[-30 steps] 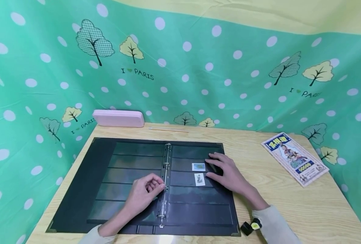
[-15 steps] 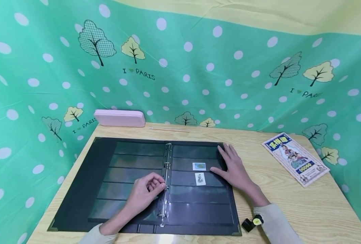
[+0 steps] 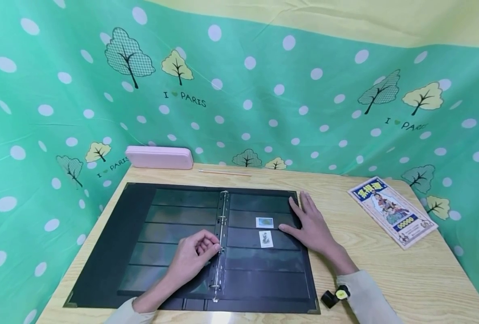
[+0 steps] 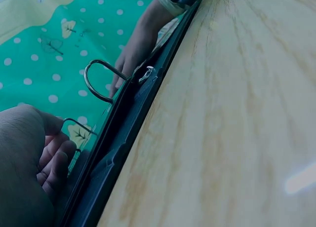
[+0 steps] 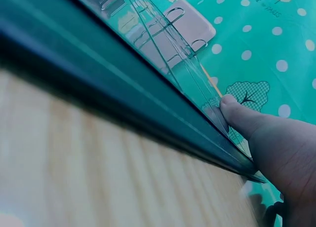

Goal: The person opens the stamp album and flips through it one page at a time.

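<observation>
A black ring binder stamp album [image 3: 97, 243] lies spread on the table, its pages divided into clear strip pockets. Two stamps show on the right page: a blue one [image 3: 265, 222] and, just below it, a grey-and-white one [image 3: 266, 239]. At the spine, my left hand [image 3: 194, 254] has its fingers curled, thumb and forefinger pinching one of the metal rings [image 4: 80, 126]; the forefinger's tip is hidden in the left wrist view. My right hand [image 3: 314, 227] rests over the album's right edge with straight fingers, thumb on the page beside the blue stamp.
Behind the album are a pink case [image 3: 158, 157] and a thin pencil-like stick [image 3: 225, 173]. An illustrated booklet [image 3: 392, 210] lies at the right. A black object with a yellow disc [image 3: 342, 294] is at the right sleeve. A green dotted cloth [image 3: 243, 103] hangs behind the table.
My right hand has drawn back rightward from beside the stamps to the album's right edge, its fingers pointing more away from me. My left hand stays at the ring.
</observation>
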`<state>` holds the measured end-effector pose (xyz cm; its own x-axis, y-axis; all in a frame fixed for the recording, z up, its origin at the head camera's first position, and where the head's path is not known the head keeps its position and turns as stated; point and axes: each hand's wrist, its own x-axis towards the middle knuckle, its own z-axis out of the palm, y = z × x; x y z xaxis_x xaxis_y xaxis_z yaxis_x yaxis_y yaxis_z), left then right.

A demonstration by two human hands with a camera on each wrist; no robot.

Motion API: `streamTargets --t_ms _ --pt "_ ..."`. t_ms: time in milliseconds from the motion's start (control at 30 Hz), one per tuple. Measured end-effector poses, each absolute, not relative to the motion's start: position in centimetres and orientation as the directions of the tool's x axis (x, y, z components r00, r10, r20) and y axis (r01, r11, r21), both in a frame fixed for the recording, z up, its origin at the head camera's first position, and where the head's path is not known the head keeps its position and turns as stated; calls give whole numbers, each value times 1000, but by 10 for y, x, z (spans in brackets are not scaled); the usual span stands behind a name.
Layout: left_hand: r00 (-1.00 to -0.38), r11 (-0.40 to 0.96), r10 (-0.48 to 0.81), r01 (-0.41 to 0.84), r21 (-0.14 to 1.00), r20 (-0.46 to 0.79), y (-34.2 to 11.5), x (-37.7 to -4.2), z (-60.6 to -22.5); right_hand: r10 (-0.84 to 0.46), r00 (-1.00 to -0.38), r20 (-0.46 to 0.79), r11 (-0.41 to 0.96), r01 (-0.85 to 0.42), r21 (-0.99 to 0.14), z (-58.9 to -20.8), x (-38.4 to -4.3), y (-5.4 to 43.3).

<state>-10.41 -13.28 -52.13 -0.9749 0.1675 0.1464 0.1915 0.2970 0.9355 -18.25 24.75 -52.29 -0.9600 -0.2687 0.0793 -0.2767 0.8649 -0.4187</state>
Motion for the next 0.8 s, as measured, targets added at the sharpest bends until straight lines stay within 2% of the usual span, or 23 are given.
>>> streamTargets --t_ms 567,800 --pt "-978 304 160 175 937 131 -133 -103 -522 -293 -948 126 846 -318 -429 -520 -179 241" --pt "-977 301 160 185 936 142 -132 -104 -523 -339 -920 197 813 -392 -431 -519 -178 242"
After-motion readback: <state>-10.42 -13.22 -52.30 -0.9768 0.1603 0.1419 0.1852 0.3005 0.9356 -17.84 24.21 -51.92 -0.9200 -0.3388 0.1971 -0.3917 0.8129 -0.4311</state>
